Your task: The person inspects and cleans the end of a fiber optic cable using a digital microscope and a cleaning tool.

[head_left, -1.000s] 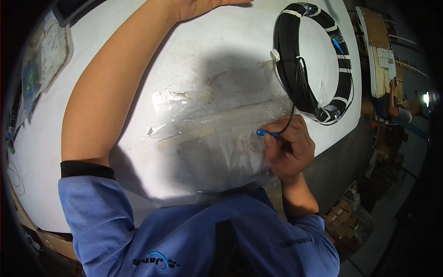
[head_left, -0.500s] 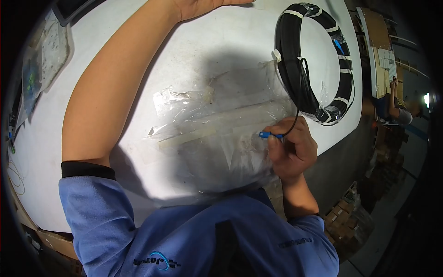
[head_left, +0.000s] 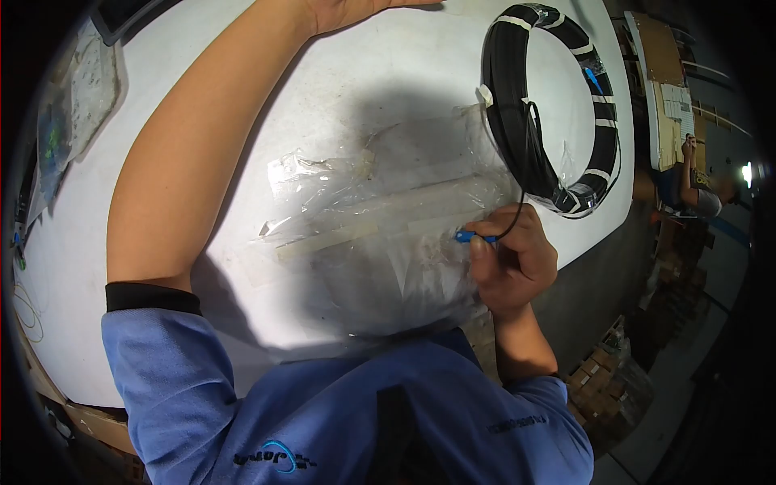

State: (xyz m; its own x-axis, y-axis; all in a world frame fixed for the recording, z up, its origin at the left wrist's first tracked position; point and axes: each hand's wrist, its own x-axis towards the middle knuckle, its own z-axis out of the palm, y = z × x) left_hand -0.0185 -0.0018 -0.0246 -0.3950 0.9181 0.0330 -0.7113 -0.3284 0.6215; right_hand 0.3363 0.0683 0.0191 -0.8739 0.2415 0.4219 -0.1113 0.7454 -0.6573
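Here the left hand (head_left: 356, 10) lies far up the white table (head_left: 388, 65), mostly out of frame, so whether its fingers are spread cannot be told. Below it sits a crumpled clear plastic bag (head_left: 380, 242). At the bag's right edge the right hand (head_left: 513, 263) pinches a blue plug (head_left: 464, 237), its long axis pointing left toward the bag. From the plug a thin black cable (head_left: 524, 162) climbs to the taped coil (head_left: 550, 105), up and right.

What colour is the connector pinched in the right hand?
Blue; the connector in the right hand shows best in the head view.
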